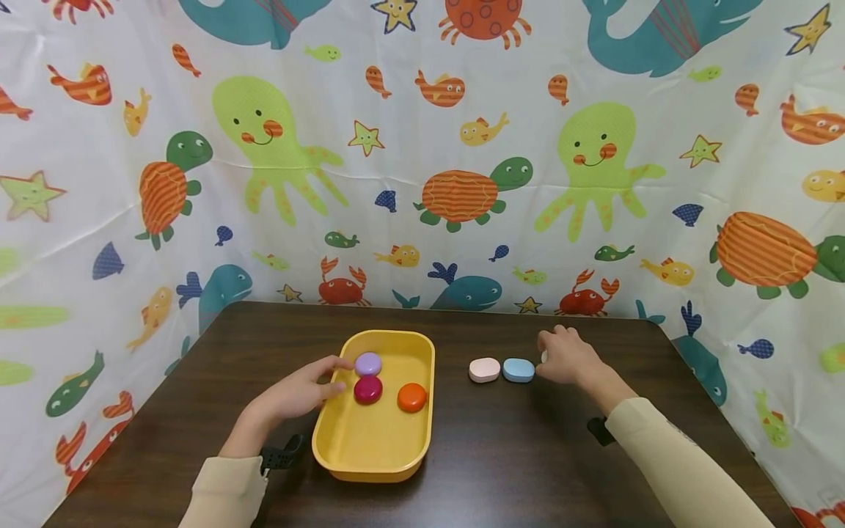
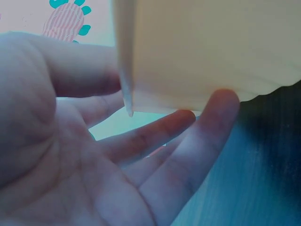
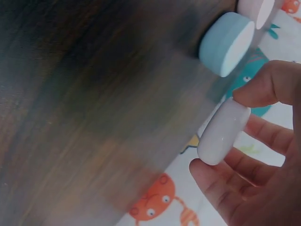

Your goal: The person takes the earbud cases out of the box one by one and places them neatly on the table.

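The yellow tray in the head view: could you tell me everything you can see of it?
The yellow tray is oblong and shallow, with rounded corners, raised walls and a smooth, plastic-looking surface. It stands open side up on the dark table, its longer sides running away from the person. Inside lie a lavender piece, a magenta piece and an orange piece; its near part is bare. The person's left hand holds its left wall, digits over the rim.

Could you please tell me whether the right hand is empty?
No, the right hand is holding a white oval block.
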`<action>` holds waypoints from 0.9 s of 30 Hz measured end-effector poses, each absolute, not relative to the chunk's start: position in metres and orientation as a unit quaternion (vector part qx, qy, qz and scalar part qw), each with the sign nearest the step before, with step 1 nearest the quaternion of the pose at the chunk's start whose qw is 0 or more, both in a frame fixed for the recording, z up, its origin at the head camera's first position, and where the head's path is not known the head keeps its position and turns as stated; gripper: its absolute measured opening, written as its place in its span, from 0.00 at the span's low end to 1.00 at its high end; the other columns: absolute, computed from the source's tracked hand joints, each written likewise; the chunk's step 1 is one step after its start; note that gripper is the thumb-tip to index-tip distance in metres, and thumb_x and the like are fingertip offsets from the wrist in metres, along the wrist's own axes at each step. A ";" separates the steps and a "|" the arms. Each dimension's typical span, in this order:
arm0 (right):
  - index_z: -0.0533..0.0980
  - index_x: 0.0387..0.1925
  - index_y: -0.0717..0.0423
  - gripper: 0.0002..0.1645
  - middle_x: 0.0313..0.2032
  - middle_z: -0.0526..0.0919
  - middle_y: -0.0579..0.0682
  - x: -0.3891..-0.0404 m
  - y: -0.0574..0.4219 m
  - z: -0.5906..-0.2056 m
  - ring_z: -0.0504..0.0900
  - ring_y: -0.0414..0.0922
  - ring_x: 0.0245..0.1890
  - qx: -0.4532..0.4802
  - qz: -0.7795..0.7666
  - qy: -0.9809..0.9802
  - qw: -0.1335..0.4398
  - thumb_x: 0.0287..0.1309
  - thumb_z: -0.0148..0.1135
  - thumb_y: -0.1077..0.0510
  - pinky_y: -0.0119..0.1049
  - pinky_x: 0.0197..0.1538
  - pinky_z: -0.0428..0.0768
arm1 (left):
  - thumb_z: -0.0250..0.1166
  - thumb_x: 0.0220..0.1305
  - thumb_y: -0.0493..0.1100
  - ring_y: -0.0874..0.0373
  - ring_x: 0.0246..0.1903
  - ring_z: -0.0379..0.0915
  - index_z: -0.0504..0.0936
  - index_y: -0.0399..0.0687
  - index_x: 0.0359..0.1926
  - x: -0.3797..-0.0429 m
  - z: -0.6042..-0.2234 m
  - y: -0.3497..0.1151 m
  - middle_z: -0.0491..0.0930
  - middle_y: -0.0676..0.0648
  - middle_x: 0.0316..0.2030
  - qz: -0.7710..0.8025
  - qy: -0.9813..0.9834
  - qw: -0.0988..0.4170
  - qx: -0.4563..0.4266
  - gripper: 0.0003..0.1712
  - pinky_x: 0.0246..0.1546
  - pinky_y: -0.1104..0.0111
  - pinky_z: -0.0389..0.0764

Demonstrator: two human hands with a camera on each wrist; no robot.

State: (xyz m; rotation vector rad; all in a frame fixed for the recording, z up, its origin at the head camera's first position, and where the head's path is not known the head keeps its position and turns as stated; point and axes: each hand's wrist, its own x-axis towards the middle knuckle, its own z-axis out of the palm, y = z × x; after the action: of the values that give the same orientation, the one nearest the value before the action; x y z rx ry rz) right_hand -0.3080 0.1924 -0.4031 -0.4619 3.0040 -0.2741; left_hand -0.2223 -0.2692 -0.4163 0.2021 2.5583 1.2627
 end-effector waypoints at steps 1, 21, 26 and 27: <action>0.78 0.43 0.58 0.18 0.41 0.74 0.56 -0.308 0.194 -0.405 0.70 0.55 0.43 -0.150 -0.090 0.983 0.046 0.51 0.69 0.55 0.52 0.38 0.80 | 0.62 0.72 0.42 0.42 0.56 0.74 0.72 0.44 0.66 -0.222 -0.416 -0.269 0.69 0.34 0.64 0.437 0.886 0.141 0.071 0.25 0.51 0.48 0.83; 0.78 0.45 0.58 0.20 0.43 0.74 0.58 -0.308 0.196 -0.434 0.71 0.57 0.45 -0.142 -0.102 0.982 0.065 0.50 0.71 0.57 0.56 0.42 0.80 | 0.62 0.72 0.43 0.42 0.56 0.74 0.72 0.44 0.66 -0.224 -0.418 -0.270 0.69 0.35 0.64 0.441 0.883 0.141 0.072 0.25 0.51 0.48 0.83; 0.77 0.45 0.58 0.20 0.43 0.74 0.58 -0.309 0.196 -0.436 0.71 0.57 0.46 -0.138 -0.101 0.983 0.073 0.50 0.72 0.57 0.57 0.43 0.80 | 0.62 0.72 0.42 0.42 0.56 0.73 0.73 0.44 0.66 -0.221 -0.416 -0.268 0.69 0.35 0.64 0.441 0.884 0.143 0.067 0.24 0.52 0.48 0.82; 0.77 0.45 0.57 0.20 0.43 0.74 0.58 -0.309 0.196 -0.436 0.71 0.57 0.46 -0.138 -0.101 0.982 0.074 0.50 0.72 0.57 0.57 0.44 0.80 | 0.62 0.72 0.42 0.42 0.56 0.73 0.73 0.44 0.66 -0.220 -0.415 -0.268 0.69 0.35 0.64 0.440 0.884 0.142 0.067 0.24 0.52 0.48 0.82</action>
State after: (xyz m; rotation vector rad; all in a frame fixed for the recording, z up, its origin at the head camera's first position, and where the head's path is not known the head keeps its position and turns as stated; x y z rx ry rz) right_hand -0.3088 0.1958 -0.4362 -0.4135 2.9495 -0.3044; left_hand -0.2200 -0.2684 -0.4153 0.1931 2.5506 1.2700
